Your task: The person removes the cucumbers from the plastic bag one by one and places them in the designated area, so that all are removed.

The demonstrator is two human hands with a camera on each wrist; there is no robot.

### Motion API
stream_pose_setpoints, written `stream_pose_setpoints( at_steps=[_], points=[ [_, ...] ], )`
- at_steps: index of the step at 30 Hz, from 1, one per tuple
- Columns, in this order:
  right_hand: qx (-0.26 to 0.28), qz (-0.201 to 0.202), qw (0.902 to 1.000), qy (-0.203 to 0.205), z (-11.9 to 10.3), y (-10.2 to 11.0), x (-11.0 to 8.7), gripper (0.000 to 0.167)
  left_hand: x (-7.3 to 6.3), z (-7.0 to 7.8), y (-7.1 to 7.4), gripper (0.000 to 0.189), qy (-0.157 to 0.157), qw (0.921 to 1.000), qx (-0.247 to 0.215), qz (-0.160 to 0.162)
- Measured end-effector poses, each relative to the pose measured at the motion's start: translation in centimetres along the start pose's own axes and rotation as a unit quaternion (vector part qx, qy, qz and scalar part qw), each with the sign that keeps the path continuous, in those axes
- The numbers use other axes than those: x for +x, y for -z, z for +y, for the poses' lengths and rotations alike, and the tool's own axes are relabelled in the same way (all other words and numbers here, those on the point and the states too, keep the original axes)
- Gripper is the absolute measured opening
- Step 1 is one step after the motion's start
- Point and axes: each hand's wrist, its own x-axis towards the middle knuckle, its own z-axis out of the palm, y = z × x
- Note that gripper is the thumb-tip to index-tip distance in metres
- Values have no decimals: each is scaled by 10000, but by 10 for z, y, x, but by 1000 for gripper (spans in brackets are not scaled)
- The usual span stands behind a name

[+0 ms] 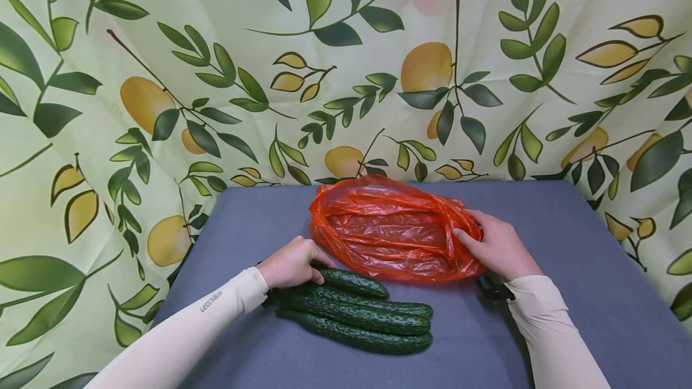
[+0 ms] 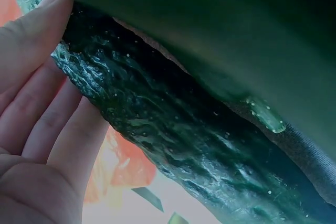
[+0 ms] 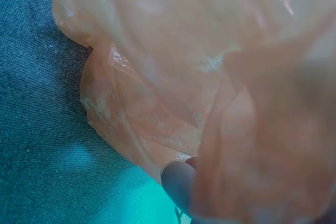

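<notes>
Several dark green, bumpy cucumbers lie side by side on the table in the head view. My left hand (image 1: 291,263) grips the left end of the farthest cucumber (image 1: 357,284). In the left wrist view the thumb and fingers (image 2: 34,38) curl round that cucumber (image 2: 152,114), and another one (image 2: 265,114) shows close beside it. Behind the cucumbers spreads a crinkled red plastic bag (image 1: 389,230), its mouth wide. My right hand (image 1: 503,248) pinches the bag's right edge. In the right wrist view a fingertip (image 3: 178,184) shows at the thin plastic (image 3: 152,93).
The nearer cucumbers (image 1: 359,334) lie in front of the bag, at the middle of the grey cloth-covered table (image 1: 259,221). A leaf-and-fruit patterned cloth (image 1: 346,119) hangs behind the table and along both sides. Dark wrist straps (image 1: 493,289) sit at the cuffs.
</notes>
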Motion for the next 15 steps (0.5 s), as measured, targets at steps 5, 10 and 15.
stream_pose_setpoints(
  at_steps=[5, 10, 15],
  points=[
    [-4, -5, 10000, 17, -1, 0, 1, 67, 1, 3, -1, 31, -91, 9999, 57, -85],
    [-23, -18, 10000, 24, -1, -1, 1, 67, 2, 4, -4, 30, -60, 9998, 81, -142],
    [-14, -42, 10000, -1, 0, -1, 1, 68, 2, 5, -4, 30, -26, 9998, 85, -203]
  ],
)
